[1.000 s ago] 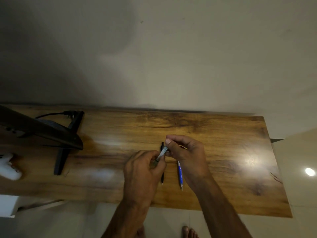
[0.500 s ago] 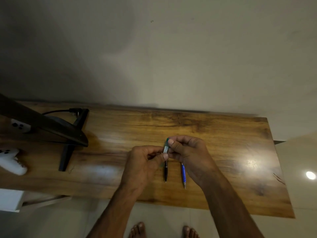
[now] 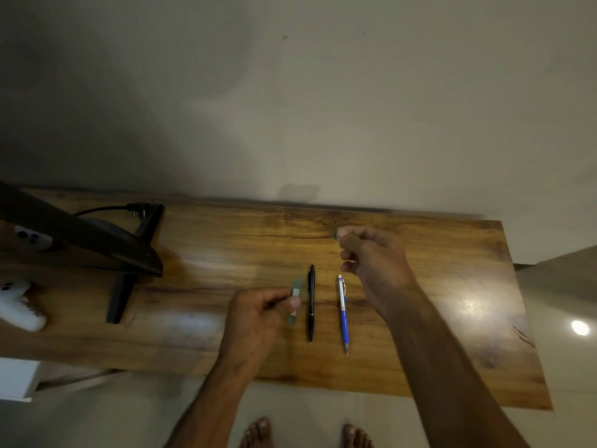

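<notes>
Teal plastic pen with grey band (image 3: 295, 299): we see left hand (image 3: 258, 321) pinching it over the wooden tabletop (image 3: 226, 253), just beside slim black pen (image 3: 311, 302). Right hand (image 3: 376, 263) pinches small teal cap (image 3: 336, 234), well apart.

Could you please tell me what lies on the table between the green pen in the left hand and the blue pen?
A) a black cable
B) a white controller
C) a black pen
C: the black pen lies parallel to the blue pen, just right of the green pen that the left hand pinches.
</notes>
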